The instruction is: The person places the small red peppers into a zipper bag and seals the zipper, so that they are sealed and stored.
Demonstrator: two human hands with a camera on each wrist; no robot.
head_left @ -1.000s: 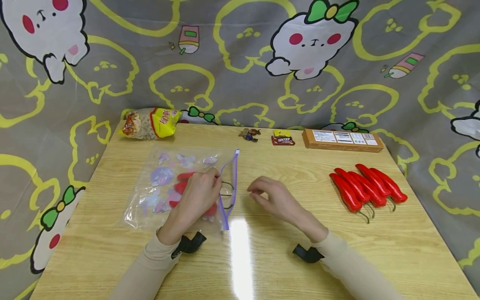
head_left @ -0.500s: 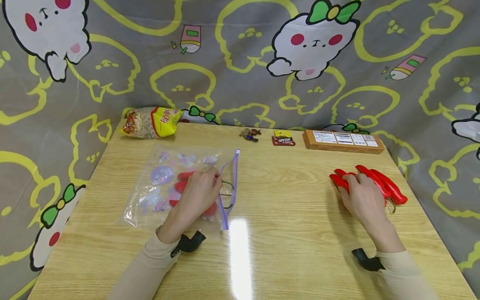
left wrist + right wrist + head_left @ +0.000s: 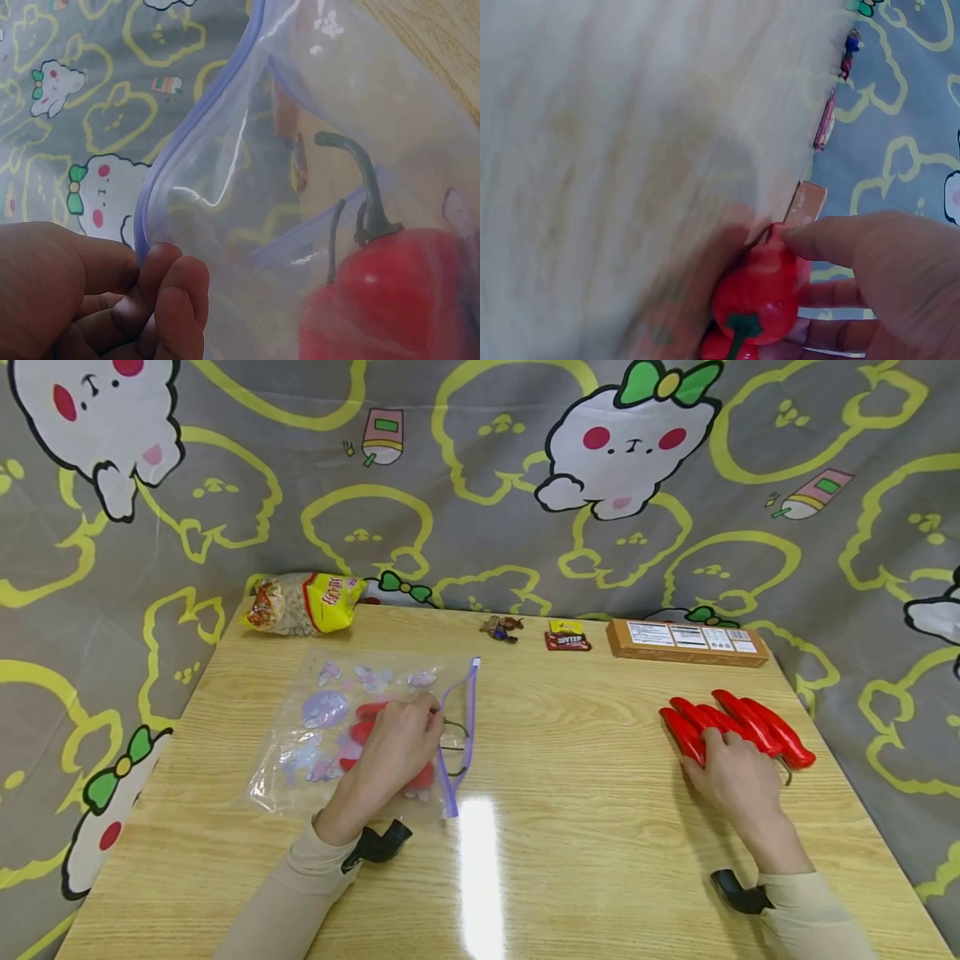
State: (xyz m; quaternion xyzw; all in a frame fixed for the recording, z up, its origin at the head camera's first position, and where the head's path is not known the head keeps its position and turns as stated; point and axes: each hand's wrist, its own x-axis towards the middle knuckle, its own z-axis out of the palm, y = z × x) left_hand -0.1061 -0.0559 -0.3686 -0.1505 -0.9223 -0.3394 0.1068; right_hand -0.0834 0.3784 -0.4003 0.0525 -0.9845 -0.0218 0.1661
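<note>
My left hand (image 3: 401, 735) pinches the upper rim of a clear zip bag (image 3: 281, 781) with a purple zip edge and printed figures. The bag lies on the table with its mouth parted toward the right. Several red peppers (image 3: 405, 292) with green stems are inside, partly hidden by the hand in the head view. On the right, a row of long red peppers (image 3: 776, 731) lies on the table. My right hand (image 3: 738, 781) is at the left part of that row. In the right wrist view its thumb and fingers hold a red pepper (image 3: 757, 300) from both sides.
Along the back of the wooden table (image 3: 570, 860) lie a yellow-ended food packet (image 3: 300, 604), wrapped candies (image 3: 501, 628), a small dark red bar (image 3: 567, 642) and a long brown box (image 3: 686, 642). A patterned cloth (image 3: 480, 468) hangs behind.
My right hand has moved from beside the bag's mouth to the red peppers on the right, then slightly toward me over them. The left hand has kept its hold on the bag.
</note>
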